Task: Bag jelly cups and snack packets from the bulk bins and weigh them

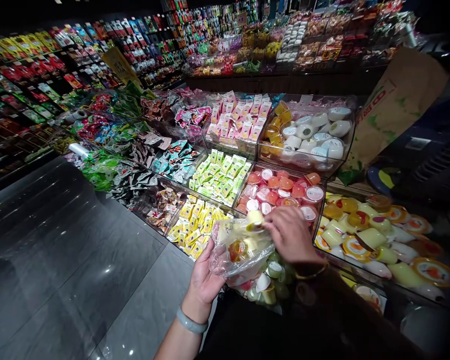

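My left hand (204, 277) grips the lower side of a clear plastic bag (240, 250) with a few jelly cups inside. At the bag's mouth my right hand (290, 235) pinches a pale yellow jelly cup (255, 218). Both hands hover over a clear bin of green and white jelly cups (272, 287). A pale green bangle sits on my left wrist and a thin gold one on my right.
Clear bins of sweets fill the display: red jelly cups (281, 192), yellow packets (191, 222), green packets (221, 175), pink packets (236, 122), white cups (315, 132), large yellow cups (375, 235). A brown paper bag (393, 107) stands at right. Grey tiled floor (60, 260) lies to the left.
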The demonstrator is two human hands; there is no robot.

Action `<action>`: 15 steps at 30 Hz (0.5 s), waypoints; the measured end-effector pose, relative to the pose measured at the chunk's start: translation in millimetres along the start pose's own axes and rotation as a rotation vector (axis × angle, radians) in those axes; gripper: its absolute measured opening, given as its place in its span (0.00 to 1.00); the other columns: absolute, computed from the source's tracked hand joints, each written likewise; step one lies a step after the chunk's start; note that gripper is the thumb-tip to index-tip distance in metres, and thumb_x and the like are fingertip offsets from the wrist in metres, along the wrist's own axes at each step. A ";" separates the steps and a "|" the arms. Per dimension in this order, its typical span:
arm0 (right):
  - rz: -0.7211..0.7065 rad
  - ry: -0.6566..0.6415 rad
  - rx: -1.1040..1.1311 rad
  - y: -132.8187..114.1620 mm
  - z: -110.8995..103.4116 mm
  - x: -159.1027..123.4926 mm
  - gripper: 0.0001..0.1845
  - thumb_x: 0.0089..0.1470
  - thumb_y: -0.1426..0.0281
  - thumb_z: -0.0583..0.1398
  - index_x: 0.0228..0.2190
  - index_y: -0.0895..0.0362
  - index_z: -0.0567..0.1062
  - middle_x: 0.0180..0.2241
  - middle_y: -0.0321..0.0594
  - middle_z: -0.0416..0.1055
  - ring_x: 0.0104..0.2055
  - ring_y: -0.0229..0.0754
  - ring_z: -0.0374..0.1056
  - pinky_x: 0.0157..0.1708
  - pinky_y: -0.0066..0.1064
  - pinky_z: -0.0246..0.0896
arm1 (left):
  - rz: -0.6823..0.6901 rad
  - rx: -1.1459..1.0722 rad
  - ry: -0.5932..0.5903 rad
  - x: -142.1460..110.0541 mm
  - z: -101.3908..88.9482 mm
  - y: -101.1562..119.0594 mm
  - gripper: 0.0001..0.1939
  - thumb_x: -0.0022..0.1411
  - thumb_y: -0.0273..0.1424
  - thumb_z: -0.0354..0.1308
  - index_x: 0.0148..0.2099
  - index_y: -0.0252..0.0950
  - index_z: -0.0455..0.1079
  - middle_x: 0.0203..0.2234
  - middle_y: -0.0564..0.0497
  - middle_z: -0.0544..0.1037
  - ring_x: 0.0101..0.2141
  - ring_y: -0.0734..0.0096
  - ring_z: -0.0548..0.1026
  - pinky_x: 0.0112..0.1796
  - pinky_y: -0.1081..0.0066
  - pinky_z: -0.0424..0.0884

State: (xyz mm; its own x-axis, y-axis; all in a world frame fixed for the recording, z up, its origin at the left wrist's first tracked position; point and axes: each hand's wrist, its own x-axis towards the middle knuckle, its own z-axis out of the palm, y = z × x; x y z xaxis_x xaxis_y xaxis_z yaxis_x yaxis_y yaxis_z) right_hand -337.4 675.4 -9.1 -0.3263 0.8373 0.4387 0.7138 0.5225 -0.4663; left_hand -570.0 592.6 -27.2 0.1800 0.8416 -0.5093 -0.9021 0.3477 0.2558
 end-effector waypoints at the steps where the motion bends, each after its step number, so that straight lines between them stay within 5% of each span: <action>1: -0.017 -0.048 0.026 -10.5 6.4 -4.5 0.06 0.64 0.67 0.56 0.36 0.51 0.74 0.36 0.39 0.77 0.45 0.50 0.68 0.53 0.49 0.56 | -0.008 -0.005 0.002 0.1 1.0 -0.4 0.12 0.71 0.33 0.51 0.32 0.36 0.65 0.16 0.59 0.58 0.15 0.80 0.58 0.19 0.78 0.57; 8: -0.062 -0.166 0.069 -25.9 43.8 -22.8 0.05 0.62 0.67 0.59 0.33 0.47 0.75 0.35 0.35 0.78 0.44 0.50 0.70 0.57 0.50 0.58 | -0.016 -0.062 0.009 -1.2 5.1 -2.0 0.17 0.72 0.32 0.48 0.28 0.36 0.61 0.16 0.58 0.58 0.16 0.80 0.59 0.18 0.79 0.57; 15: 0.235 0.042 -0.177 61.5 14.0 -12.3 0.09 0.62 0.64 0.58 0.35 0.52 0.78 0.37 0.43 0.77 0.44 0.55 0.67 0.45 0.48 0.59 | -0.036 -0.065 0.012 -1.4 2.5 -2.5 0.19 0.72 0.32 0.48 0.26 0.36 0.59 0.17 0.58 0.60 0.16 0.80 0.60 0.19 0.79 0.59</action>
State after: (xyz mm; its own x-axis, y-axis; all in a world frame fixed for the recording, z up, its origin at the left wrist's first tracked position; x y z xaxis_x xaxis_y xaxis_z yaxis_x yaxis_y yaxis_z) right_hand -298.2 699.4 -53.9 -0.1163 0.9225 0.3680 0.8648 0.2763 -0.4194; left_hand -567.0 591.5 -25.1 0.2085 0.8236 -0.5275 -0.9188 0.3498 0.1831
